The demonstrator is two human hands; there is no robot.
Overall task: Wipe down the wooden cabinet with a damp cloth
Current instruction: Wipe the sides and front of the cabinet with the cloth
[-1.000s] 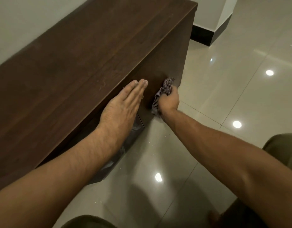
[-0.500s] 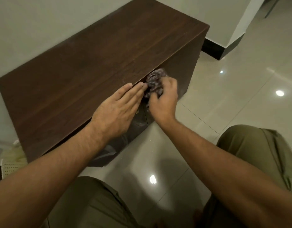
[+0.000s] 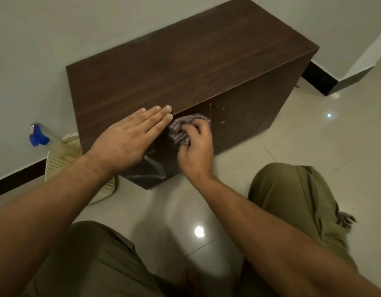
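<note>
A low dark-brown wooden cabinet (image 3: 185, 67) stands against the pale wall. My left hand (image 3: 129, 140) lies flat and open on the front edge of its top, fingers together and pointing right. My right hand (image 3: 196, 146) grips a bunched grey striped cloth (image 3: 181, 129) and presses it against the cabinet's front door, just below the top edge and right beside my left fingertips. Wet streaks show on the lower front panel under my left wrist.
A blue-capped spray bottle (image 3: 37, 137) and a cream perforated plastic basket (image 3: 61, 161) sit on the floor left of the cabinet. Glossy pale tiles (image 3: 303, 146) stretch to the right. My knees in olive trousers (image 3: 292, 189) frame the floor below. A black skirting (image 3: 320, 80) runs along the wall.
My view has pulled back and the whole cabinet now shows. My right hand with the cloth moved left along the front, up beside my left fingertips. My left hand stayed flat on top.
</note>
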